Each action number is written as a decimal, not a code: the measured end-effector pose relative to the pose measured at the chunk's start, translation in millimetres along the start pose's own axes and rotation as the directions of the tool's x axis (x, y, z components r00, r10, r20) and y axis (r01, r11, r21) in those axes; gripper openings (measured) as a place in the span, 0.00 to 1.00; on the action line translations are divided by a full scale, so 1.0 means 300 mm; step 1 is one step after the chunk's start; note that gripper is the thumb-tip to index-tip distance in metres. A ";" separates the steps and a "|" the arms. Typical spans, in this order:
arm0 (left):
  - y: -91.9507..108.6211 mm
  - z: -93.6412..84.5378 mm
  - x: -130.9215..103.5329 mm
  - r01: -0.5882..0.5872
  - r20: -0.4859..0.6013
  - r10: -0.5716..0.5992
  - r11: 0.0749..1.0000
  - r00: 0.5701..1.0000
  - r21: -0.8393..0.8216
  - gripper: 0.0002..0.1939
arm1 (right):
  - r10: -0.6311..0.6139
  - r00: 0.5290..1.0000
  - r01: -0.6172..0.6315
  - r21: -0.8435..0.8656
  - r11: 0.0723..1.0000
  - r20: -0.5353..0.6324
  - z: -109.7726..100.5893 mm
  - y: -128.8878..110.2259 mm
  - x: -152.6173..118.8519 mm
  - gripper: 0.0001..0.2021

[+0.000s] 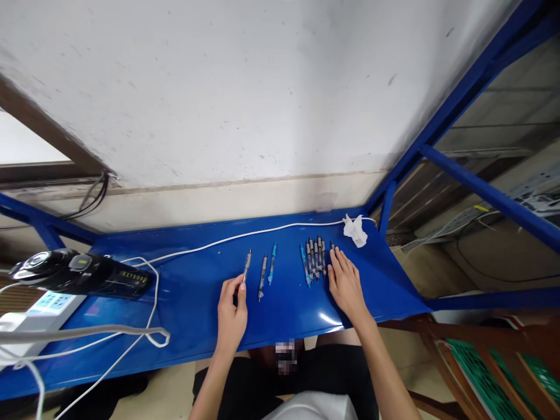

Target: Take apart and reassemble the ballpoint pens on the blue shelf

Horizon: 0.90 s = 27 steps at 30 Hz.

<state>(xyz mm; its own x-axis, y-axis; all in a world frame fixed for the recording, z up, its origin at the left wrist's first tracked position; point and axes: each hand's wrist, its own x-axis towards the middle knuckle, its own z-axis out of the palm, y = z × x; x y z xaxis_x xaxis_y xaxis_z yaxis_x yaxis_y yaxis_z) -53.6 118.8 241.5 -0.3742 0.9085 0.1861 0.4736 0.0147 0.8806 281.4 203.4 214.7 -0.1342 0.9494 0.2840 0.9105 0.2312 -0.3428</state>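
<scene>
The blue table (192,303) is smooth and glossy, throwing back a bright streak at five o'clock. At eight o'clock the dark bottle (109,275) has a shiny finish, beside the smooth plastic-looking power strip (56,312). The pens (315,256) look like smooth plastic. Toward two o'clock lies crumpled, matt white tissue (356,230); above, the wall (245,93) is matt and scuffed.

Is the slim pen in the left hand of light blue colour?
No, the slim pen in the left hand is grey, while two light blue pens lie on the blue table.
</scene>
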 end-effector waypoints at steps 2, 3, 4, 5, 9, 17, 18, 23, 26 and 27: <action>0.000 0.000 0.000 0.004 0.007 -0.004 1.000 1.000 -0.004 0.19 | -0.009 1.000 0.009 0.027 1.000 0.004 0.000 -0.019 0.004 0.30; 0.000 0.000 0.001 0.005 0.007 -0.005 1.000 1.000 -0.004 0.19 | -0.016 1.000 0.015 0.041 0.999 0.009 0.001 -0.031 0.005 0.30; -0.001 0.001 0.001 0.005 0.007 -0.005 1.000 1.000 -0.004 0.19 | -0.022 1.000 0.021 0.055 0.998 0.013 0.004 -0.043 0.006 0.30; -0.001 0.001 0.001 0.005 0.006 -0.004 1.000 1.000 -0.003 0.19 | -0.028 0.999 0.027 0.066 0.997 0.018 0.008 -0.056 0.005 0.31; 0.003 0.000 0.002 -0.002 0.000 0.002 1.000 1.000 -0.002 0.19 | -0.047 0.999 0.045 0.078 0.996 0.025 0.023 -0.099 -0.002 0.34; 0.003 0.000 0.003 -0.010 0.009 0.010 1.000 1.000 -0.012 0.18 | -0.081 0.996 0.079 0.065 0.995 0.031 0.040 -0.136 -0.005 0.35; 0.003 0.000 0.003 -0.008 0.008 0.009 1.000 1.000 -0.012 0.18 | -0.084 0.996 0.082 0.070 0.994 0.028 0.042 -0.140 -0.004 0.35; 0.005 -0.001 0.001 0.001 0.008 -0.001 1.000 1.000 -0.013 0.19 | -0.090 0.995 0.087 0.079 0.993 0.033 0.047 -0.162 0.003 0.34; 0.005 0.000 0.002 -0.002 0.006 0.002 1.000 1.000 -0.013 0.19 | -0.101 0.995 0.098 0.097 0.990 0.027 0.051 -0.167 0.003 0.34; 0.005 0.000 0.002 -0.003 0.005 0.003 1.000 1.000 -0.013 0.19 | -0.101 0.994 0.098 0.102 0.990 0.027 0.052 -0.168 0.004 0.34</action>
<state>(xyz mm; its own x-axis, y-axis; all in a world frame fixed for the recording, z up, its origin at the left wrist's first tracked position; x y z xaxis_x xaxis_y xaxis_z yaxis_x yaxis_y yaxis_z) -53.1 119.5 242.8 -0.3684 0.9107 0.1867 0.4643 0.0063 0.8857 229.2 196.3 218.5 -0.2363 0.9266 0.2926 0.8483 0.3436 -0.4029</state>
